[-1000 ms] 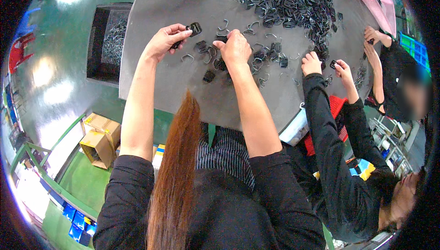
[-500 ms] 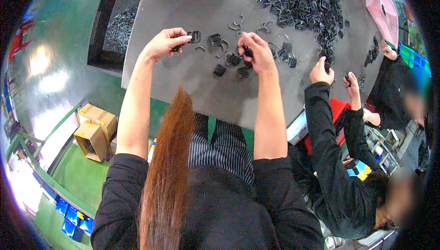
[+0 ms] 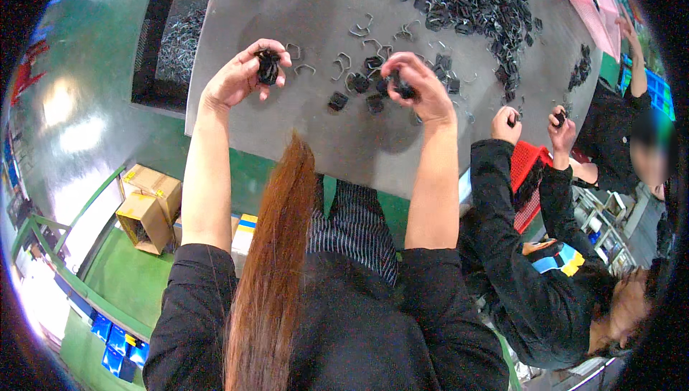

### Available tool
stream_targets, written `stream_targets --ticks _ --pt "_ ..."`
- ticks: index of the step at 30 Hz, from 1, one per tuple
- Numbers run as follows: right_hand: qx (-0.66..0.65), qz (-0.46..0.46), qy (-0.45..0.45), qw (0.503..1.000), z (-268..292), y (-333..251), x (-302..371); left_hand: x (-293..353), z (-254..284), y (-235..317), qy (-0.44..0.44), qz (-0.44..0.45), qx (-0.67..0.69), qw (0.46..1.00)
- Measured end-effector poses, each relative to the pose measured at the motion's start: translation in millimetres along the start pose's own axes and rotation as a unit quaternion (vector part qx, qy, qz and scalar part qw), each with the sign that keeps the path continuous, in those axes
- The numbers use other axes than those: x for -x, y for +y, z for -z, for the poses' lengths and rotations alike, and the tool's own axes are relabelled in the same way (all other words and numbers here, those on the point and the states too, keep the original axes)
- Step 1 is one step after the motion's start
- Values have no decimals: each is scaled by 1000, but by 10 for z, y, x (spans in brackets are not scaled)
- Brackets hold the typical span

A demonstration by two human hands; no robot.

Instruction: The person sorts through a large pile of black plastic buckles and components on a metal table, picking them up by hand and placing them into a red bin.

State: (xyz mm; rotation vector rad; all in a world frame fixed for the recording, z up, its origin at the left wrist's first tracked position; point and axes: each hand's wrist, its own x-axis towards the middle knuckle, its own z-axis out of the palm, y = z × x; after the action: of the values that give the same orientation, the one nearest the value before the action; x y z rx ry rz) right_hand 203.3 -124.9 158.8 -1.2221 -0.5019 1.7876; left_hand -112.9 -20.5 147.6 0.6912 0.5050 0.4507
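Note:
My left hand [image 3: 240,79] is raised over the left part of the grey table [image 3: 287,125], fingers curled round a bunch of small black buckle-like pieces [image 3: 269,67]. To the right, my right hand [image 3: 427,90] is closed over more dark pieces [image 3: 403,90], partly hidden by its fingers. Between the hands lie several loose black pieces [image 3: 337,100] and bent wire hooks [image 3: 340,67]. Another thin wire hook [image 3: 305,69] rests beside my left hand.
A big heap of black pieces [image 3: 466,3] covers the table's far side. A dark bin of metal bits [image 3: 188,39] stands left of the table edge. At right, a co-worker's hands [image 3: 506,124] work near a red basket [image 3: 527,165]; another person's arm [image 3: 637,61] is beyond, by a pink basket [image 3: 592,7].
My left hand has turned palm inward, showing the bunch it holds. My right hand has shifted slightly right. The near co-worker's hands have come back toward the table edge.

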Motion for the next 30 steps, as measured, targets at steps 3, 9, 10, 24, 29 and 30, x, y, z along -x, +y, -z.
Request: stream_targets --ticks 3,9,10,24,29,30 --pt "100 -1 77 992 380 -51 3 -307 50 -297 -4 -10 -36 999" --pt "695 50 165 698 143 104 -505 -927 -530 -1079 198 48 -516 832" --pt "716 41 151 680 155 110 -549 -949 -733 -1108 209 45 -625 751" --pt "220 -69 276 933 1355 -83 310 -1370 -893 -837 40 199 -368 907" --pt "-197 100 110 969 1666 178 776 -1327 -637 -992 -2 95 -20 995" --pt "-223 117 120 960 1614 185 780 -1401 -699 -1039 33 113 0 993"
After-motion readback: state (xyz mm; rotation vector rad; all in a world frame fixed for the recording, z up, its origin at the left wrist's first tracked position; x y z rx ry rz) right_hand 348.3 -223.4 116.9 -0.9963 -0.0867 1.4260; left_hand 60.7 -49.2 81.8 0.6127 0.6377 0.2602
